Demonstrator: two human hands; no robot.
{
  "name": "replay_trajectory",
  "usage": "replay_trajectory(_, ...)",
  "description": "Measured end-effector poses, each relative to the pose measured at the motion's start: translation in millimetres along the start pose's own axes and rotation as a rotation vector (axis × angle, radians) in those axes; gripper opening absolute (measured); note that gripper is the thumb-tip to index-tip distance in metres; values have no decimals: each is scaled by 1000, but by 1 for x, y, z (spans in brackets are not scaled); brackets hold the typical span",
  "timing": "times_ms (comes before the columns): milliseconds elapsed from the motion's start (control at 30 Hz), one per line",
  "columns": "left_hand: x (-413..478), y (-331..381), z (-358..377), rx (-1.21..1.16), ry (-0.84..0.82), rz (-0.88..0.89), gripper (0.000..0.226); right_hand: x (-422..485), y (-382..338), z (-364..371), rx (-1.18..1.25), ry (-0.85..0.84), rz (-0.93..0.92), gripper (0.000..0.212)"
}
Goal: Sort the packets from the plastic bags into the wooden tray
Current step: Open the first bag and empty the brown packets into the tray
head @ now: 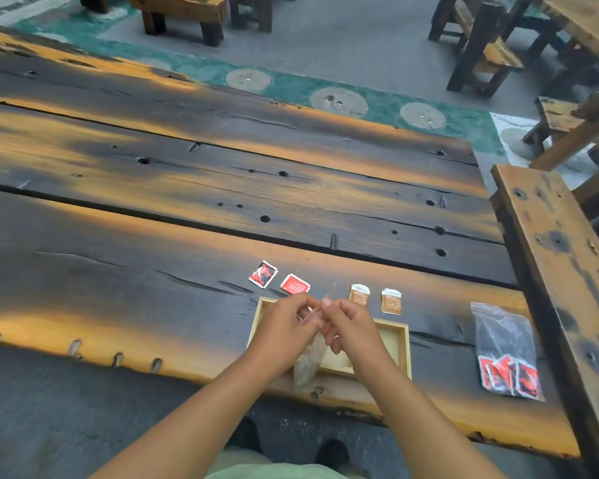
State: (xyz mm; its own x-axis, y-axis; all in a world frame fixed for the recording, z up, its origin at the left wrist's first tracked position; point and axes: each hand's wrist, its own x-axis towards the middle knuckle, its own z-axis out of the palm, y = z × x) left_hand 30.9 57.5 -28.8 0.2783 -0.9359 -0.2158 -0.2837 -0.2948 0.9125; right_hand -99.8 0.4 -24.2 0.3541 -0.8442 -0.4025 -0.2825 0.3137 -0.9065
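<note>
our left hand (284,326) and right hand (351,323) are pinching the top of a clear plastic bag (306,368), apparently parting it over the wooden tray (400,344) so contents fall inside. red packets (263,274) and brown packets (359,293) are lying grouped just beyond; a second bag (505,340) is lying rightward on the surface (118,288).

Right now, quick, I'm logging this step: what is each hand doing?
Left hand: closed, pinching the top of the clear plastic bag.
Right hand: closed, pinching the top of the same bag.
</note>
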Motion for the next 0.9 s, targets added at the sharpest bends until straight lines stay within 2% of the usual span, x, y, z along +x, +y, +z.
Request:
replay_trajectory(333,-1,-4,10,-161,-162,-100,32,0,-3,-8,-47,-34,90,18)
replay_trajectory(467,0,-1,9,-186,-183,-129,31,0,-4,-16,-99,-69,99,18)
replay_trajectory(600,2,2,9,-261,-152,-202,21,-1,-2,-23,-80,-119,78,22)
replay_trajectory(733,6,7,13,-312,-159,-264,29,0,2,-24,-149,-86,47,22)
replay_trajectory(900,10,13,14,-346,-165,-267,20,-3,3,-22,-206,-86,-57,24)
